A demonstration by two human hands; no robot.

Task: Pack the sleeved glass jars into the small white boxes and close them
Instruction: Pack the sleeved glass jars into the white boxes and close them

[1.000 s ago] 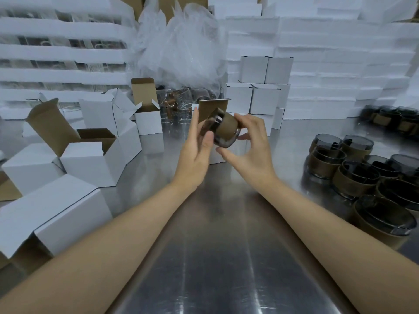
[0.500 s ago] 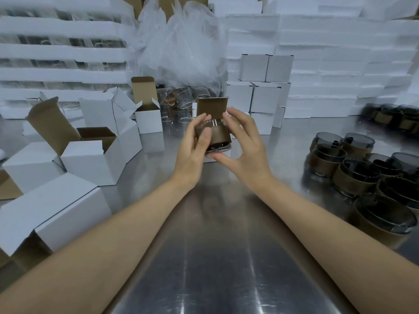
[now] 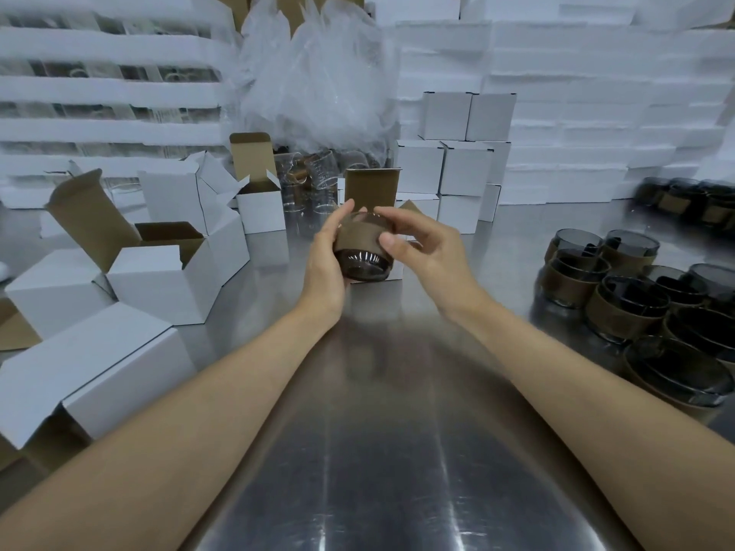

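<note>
Jar (image 3: 364, 248) lay tipped at the middle of the frame, its dark glass bottom turned toward the lower edge and its mouth pointing away at the upright brown flap (image 3: 372, 188) of the open white box just behind and below it. Left hand (image 3: 324, 264) cupped its left side and underside; right hand (image 3: 429, 252) pinched the sleeve between thumb and fingers. Both hands sat equally near, and lowering it in likely meant swinging the mouth upward first.
</note>
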